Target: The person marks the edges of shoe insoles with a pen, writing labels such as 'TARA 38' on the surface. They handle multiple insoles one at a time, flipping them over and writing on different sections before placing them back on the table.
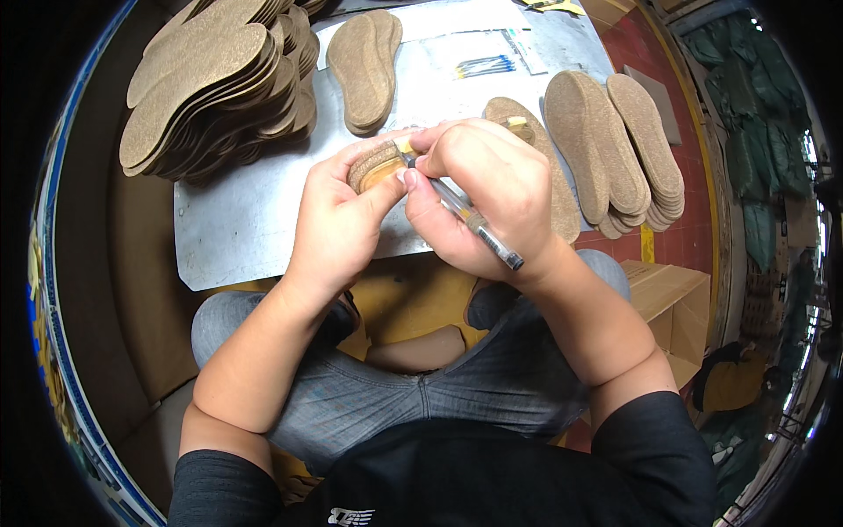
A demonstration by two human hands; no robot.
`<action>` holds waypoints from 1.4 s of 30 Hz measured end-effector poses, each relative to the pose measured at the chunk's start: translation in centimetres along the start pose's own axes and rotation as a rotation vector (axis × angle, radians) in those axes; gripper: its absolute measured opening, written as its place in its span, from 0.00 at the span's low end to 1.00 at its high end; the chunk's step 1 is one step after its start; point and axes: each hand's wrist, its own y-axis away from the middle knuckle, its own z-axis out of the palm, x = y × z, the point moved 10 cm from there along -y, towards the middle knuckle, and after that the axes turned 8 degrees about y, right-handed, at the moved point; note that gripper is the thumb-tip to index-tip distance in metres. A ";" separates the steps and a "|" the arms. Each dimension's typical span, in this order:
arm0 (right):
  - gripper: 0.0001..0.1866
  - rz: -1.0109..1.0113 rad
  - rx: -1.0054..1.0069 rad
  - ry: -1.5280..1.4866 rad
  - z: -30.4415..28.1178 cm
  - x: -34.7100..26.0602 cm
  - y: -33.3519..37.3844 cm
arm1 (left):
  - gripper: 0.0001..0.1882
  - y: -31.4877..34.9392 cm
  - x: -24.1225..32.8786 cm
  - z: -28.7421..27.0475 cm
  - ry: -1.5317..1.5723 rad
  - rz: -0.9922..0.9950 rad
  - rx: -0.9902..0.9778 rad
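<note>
The left hand (338,206) clamped a curved, brown, fibrous insole (367,164), mostly hidden by both hands, above a smooth pale-grey table (237,233); the right hand (492,184) gripped a clear, black-ended pen (465,211), its tip indistinct. Red tiled floor (694,158) showed beyond.

L hand (336,212) w/ brown insole (371,162), R hand (505,189) w/ pen (466,211), over grey tbl (237,235)
</note>
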 end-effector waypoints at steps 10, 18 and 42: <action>0.09 0.045 -0.038 -0.036 0.9 0.6 0.2 | 0.20 0.0 -0.8 -0.7 0.171 -0.072 0.003; 0.09 0.069 -0.049 -0.055 1.1 1.0 0.3 | 0.19 -0.1 -0.9 -0.7 0.126 -0.121 0.013; 0.08 0.141 -0.118 -0.070 1.8 1.8 0.5 | 0.19 -0.2 -1.6 -0.9 0.063 -0.177 -0.012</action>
